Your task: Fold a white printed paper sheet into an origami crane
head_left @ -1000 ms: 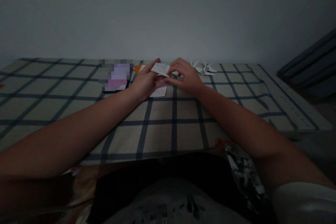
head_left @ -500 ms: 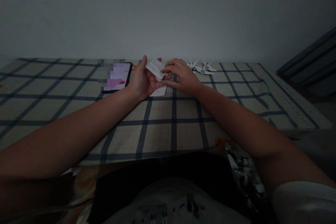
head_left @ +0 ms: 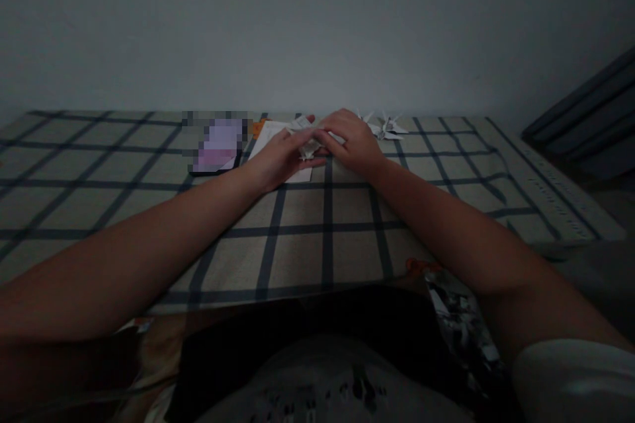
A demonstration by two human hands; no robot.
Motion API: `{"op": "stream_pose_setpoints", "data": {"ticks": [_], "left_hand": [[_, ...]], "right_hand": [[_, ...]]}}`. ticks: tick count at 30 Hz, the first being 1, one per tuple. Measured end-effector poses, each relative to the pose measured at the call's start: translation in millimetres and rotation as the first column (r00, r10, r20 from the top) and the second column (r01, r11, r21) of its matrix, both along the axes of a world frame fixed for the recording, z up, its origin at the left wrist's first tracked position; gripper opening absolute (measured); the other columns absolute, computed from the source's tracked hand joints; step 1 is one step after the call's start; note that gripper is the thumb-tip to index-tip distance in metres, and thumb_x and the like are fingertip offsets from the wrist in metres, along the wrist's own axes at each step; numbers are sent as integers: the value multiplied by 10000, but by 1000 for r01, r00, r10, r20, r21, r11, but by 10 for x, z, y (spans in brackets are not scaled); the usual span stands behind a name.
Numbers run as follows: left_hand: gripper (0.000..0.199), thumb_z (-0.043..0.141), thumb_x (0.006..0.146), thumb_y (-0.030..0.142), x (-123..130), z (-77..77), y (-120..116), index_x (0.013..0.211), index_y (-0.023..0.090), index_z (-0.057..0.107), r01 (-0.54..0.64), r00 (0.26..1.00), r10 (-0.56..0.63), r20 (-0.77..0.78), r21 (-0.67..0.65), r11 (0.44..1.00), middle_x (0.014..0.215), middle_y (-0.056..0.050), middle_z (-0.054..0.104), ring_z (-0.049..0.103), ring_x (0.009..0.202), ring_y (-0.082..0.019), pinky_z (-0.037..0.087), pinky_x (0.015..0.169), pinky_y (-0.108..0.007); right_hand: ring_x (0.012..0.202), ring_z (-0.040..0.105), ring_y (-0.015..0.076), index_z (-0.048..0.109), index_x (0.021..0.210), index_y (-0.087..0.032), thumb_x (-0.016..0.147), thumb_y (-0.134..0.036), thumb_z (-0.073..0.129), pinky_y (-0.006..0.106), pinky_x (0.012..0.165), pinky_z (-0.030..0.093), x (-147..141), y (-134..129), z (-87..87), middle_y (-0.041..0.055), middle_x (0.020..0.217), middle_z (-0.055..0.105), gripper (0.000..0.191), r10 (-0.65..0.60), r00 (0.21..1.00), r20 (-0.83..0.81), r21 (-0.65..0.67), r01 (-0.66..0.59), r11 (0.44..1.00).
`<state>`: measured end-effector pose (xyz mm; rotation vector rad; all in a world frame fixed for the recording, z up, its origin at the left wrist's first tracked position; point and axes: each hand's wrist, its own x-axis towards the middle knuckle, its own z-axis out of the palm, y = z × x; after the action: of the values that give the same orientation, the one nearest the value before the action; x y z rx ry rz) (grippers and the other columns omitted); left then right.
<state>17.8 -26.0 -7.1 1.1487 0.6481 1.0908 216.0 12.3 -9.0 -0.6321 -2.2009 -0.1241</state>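
A small piece of folded printed paper (head_left: 308, 147) is held between my two hands above the far part of the table. My left hand (head_left: 280, 155) holds it from the left, thumb on top and some fingers underneath. From the right, my right hand (head_left: 350, 139) pinches the same paper, its fingertips meeting my left thumb. Part of the paper is hidden behind the fingers. Beneath my left hand lies a white sheet (head_left: 262, 137). Folded paper cranes (head_left: 389, 127) sit just beyond my right hand.
A phone (head_left: 218, 149) with a lit, partly blurred screen lies left of my hands. An orange item (head_left: 258, 127) shows behind the sheet. The checked tablecloth (head_left: 297, 258) covers the table, which meets a plain wall (head_left: 317, 26). A dark slatted object (head_left: 590, 115) stands at the right.
My left hand has turned over from palm-up, bringing its thumb onto the paper. The paper has gone from lying flat in the palm to being gripped and partly opened between both hands.
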Motion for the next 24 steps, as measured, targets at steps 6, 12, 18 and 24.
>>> {"op": "stream_pose_setpoints", "data": {"ticks": [6, 12, 18, 24], "left_hand": [[357, 763, 792, 189, 44, 7, -1, 1141, 178, 688, -20, 1000, 20, -11, -40, 999, 1098, -87, 777, 774, 963, -235, 605, 1044, -498], [275, 741, 828, 252, 53, -46, 45, 1095, 207, 692, -81, 996, 80, -24, -11, 997, 1029, -72, 774, 756, 978, -236, 635, 925, -436], [166, 758, 833, 280, 72, -42, 9, 983, 222, 718, -96, 994, 97, -55, 27, 995, 1088, -74, 766, 716, 1136, -269, 621, 902, -373], [187, 824, 805, 298, 39, -114, 89, 970, 245, 756, -153, 987, 155, -40, 49, 987, 1067, -35, 778, 711, 1106, -231, 597, 910, -321]], "right_hand": [[1080, 658, 268, 738, 1103, -210, 1110, -543, 387, 528, 1057, 501, 11, -5, 4, 124, 1088, 752, 483, 11, 1000, -9, -24, -11, 1000], [1340, 576, 316, 658, 1371, -196, 1005, -383, 567, 569, 1188, 429, -59, -32, -25, 157, 1412, 669, 421, 59, 996, 63, -66, -54, 996], [1369, 578, 303, 641, 1413, -196, 946, -229, 514, 549, 1209, 424, -75, -60, -39, 145, 1441, 670, 485, 32, 996, 79, -85, -25, 996], [1348, 583, 308, 651, 1399, -188, 972, -325, 543, 556, 1194, 440, -57, -74, -21, 157, 1425, 675, 461, 71, 994, 81, -44, -68, 997]]}}
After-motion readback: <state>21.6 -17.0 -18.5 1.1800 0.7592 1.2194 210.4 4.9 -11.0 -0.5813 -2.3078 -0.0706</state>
